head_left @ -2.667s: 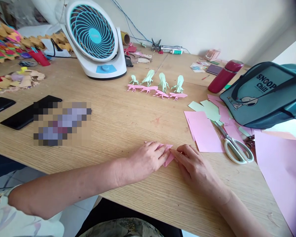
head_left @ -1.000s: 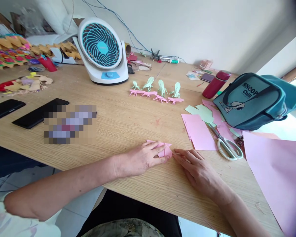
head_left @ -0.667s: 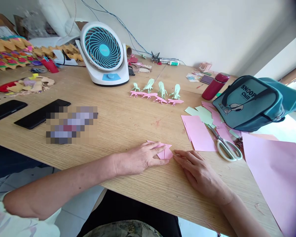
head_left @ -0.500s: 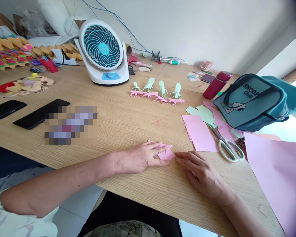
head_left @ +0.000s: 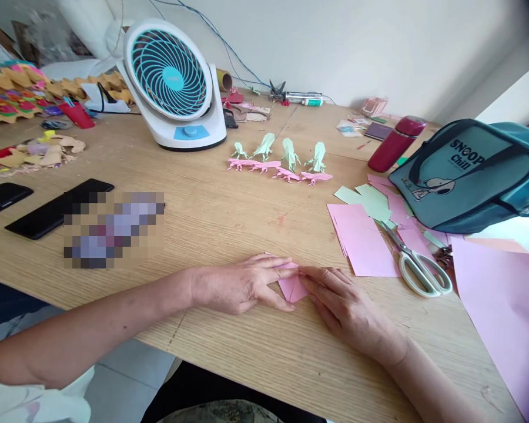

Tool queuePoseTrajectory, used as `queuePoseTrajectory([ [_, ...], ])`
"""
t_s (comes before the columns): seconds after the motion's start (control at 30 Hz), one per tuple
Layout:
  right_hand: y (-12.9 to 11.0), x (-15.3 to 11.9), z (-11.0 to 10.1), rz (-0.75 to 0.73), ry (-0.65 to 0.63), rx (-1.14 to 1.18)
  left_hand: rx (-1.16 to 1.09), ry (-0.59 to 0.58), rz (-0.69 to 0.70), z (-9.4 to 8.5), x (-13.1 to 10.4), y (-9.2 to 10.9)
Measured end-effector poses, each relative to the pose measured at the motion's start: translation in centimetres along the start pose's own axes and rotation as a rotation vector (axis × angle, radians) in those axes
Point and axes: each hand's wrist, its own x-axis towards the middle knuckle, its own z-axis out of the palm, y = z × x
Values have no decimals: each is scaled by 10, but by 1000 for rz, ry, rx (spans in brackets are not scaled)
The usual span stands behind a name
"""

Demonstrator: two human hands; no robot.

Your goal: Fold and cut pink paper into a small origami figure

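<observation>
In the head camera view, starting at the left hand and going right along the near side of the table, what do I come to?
Left hand, folded pink paper, right hand, white-handled scissors, large pink sheet.

Our bare left forearm point(head_left: 101, 329) slants up from the lower left of the frame, its wrist nearly straight. Our bare left hand point(head_left: 235, 289) lies palm down near the lower centre, fingers point(head_left: 271, 275) pointing right and spread. Our bare right forearm point(head_left: 432, 376) rises from the lower right to our bare right hand point(head_left: 352, 305), back upward, its fingers point(head_left: 328, 279) slightly bent, close together and pointing left, tips near those of our left hand.
</observation>
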Motion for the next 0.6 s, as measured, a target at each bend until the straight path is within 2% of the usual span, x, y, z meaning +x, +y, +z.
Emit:
queuePoseTrajectory([
  [0.17, 0, -1, 1, 1, -35, -33, -157, 113, 12, -6, 2, -6],
  [0.23, -1, 0, 1, -8, -21, -40, -161, 214, -57, -6, 8, -6],
  [0.33, -2, 2, 1, -19, 15, -57, -9, 315, -245, -5, 19, -7],
  [0.47, -4, 3, 1, -28, 38, -94, 216, 248, -455, -7, 34, -2],
  [0.6, -5, 2, 2, -33, 45, -93, 296, 107, -571, -16, 47, 7],
])
